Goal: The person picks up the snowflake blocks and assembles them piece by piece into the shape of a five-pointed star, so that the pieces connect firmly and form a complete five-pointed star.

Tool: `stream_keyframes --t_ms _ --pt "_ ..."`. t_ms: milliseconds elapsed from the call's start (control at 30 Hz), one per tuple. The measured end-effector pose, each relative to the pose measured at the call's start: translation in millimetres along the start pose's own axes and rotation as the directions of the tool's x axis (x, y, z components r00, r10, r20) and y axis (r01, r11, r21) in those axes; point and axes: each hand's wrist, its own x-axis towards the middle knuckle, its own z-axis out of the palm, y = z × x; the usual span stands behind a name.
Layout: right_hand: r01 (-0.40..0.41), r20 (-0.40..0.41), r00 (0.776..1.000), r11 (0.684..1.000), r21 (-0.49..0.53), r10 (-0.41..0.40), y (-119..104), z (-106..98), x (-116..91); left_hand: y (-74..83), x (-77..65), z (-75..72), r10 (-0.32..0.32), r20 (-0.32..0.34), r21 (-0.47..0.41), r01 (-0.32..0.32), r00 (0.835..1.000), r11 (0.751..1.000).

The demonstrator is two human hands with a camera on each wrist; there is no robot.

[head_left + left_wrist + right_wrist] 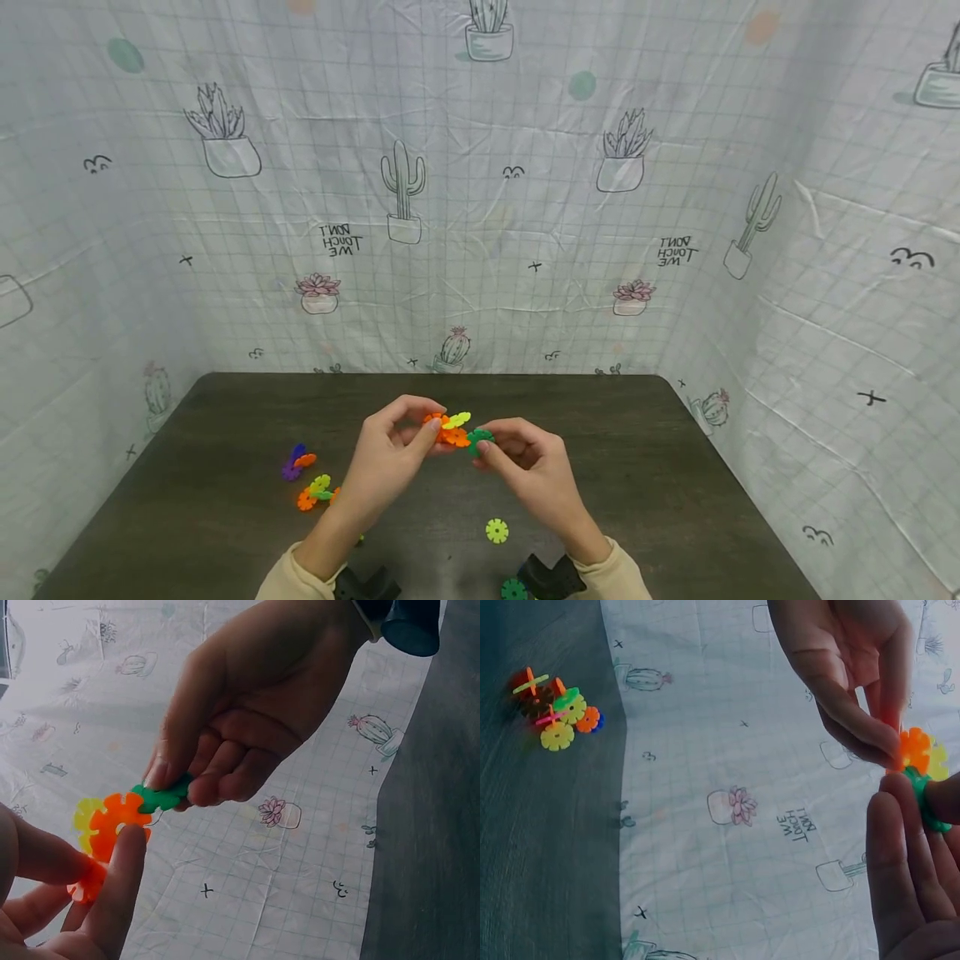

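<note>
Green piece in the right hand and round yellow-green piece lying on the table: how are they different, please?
Colour: the green piece is deep green, while the yellow-green piece is much lighter.
Place: the green piece is pinched by the right hand; the yellow-green piece lies flat on the table.
Contact: the green piece meets an orange piece; the yellow-green piece lies apart.
Both have notched edges.

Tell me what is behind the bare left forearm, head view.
Dark wood-grained tabletop, a partly covered orange plastic piece at one edge, and a yellow-green plastic sliver at the other. Anything fully covered is hidden.
</note>
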Motion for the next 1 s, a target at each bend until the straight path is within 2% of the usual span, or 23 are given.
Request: stream_keyframes --t_ms 233,600,833,1000 --pt "0.017 -0.026 1.0 1.0 0.009 -0.017 -1.3 2.5 0.9 -0.7 0.4 2.0 -0.008 -0.01 0.003 0.008 1.0 1.0" --pt "0.005 -0.022 1.0 1.0 -0.011 -0.005 -4.0 1.5 2.6 -0.2 0.0 3.6 0.04 -0.017 0.061 -0.039 0.999 0.997" --pt "-0.015 -0.028 0.999 0.998 0.067 0.017 3.2 4.9 3.8 -3.2 -0.1 6.0 0.048 -0.05 0.076 -0.045 0.998 0.996" --pt "-0.062 -0.031 0.997 0.994 0.087 0.065 4.6 6.3 0.1 -6.4 0.1 5.3 0.035 -0.041 0.094 -0.031 0.999 0.995"
